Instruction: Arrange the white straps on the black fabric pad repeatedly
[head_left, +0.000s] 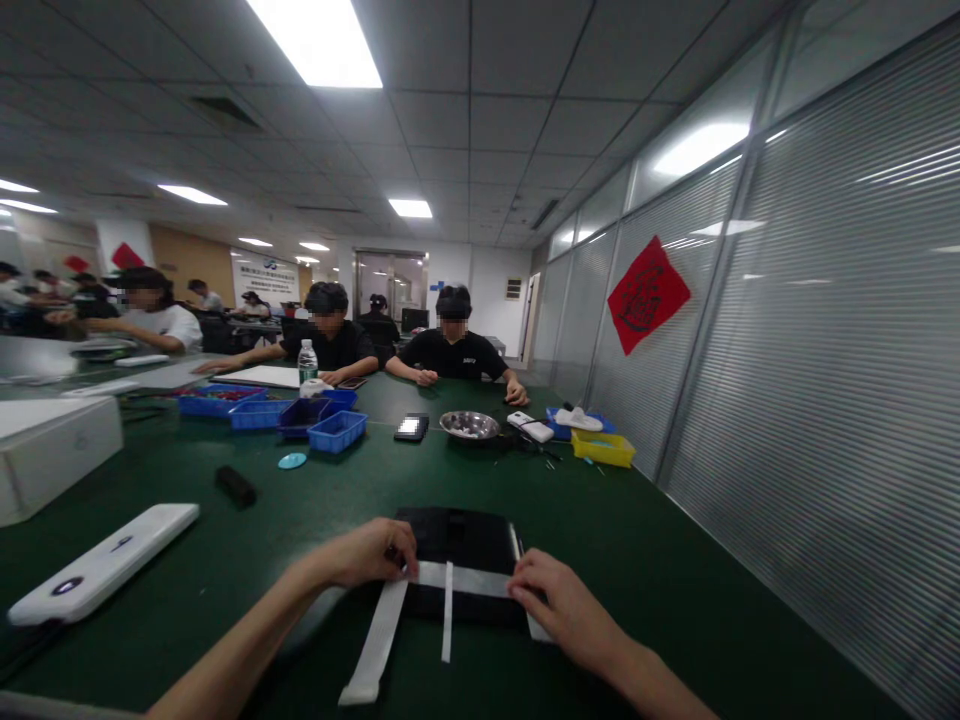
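Observation:
A flat black case or pouch point(431, 530) lies on the green table in front of me, its exact kind unclear. Across it runs a white band point(476, 580). My left hand point(375, 553) pinches the left end of this band, fingers bent over the case's edge. At the right end, my right hand point(559, 605) closes thumb and fingers on the band. A wide white strap point(381, 640) trails from beneath my left hand toward me. A narrow white strip point(448, 625) hangs down from the band's middle. Part of a white edge shows under my right hand.
To the left lie a white power-bank-like device point(112, 560), a white box point(56, 455) and a dark block point(235, 486). Farther off stand blue bins point(337, 432), a phone point(412, 427), a metal bowl point(470, 427) and a yellow tray point(604, 450). People sit opposite; a glass partition borders the right.

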